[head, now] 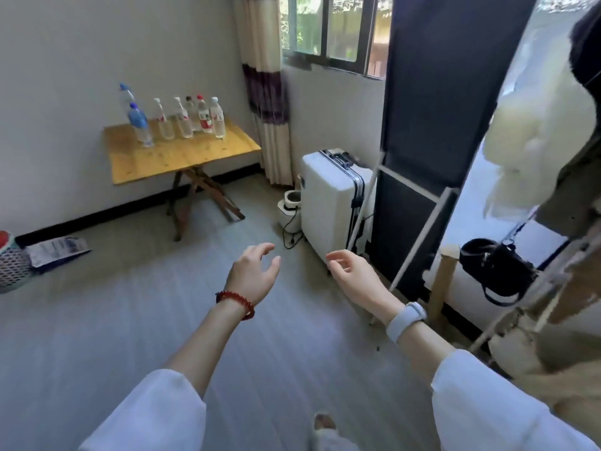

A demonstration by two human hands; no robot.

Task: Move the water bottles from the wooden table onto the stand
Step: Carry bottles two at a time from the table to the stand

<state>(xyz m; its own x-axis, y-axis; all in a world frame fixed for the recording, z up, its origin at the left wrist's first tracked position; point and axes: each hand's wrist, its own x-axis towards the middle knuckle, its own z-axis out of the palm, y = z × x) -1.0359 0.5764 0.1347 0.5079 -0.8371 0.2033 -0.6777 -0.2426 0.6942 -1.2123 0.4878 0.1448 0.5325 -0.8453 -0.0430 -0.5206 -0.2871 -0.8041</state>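
Well, left hand (252,271) fingers loosely curled, right hand (353,271) same, both empty.

a white hard-shell suitcase (328,203) stands upright on the grey floor (130,320) under the window (335,27), with a small white appliance (289,206) and its black cord just beside it. a striped curtain (263,86) hangs at the window's left edge. by the left wall lie a printed bag (57,249) and a netted round object (11,265); a black camera (497,268) hangs at the right.
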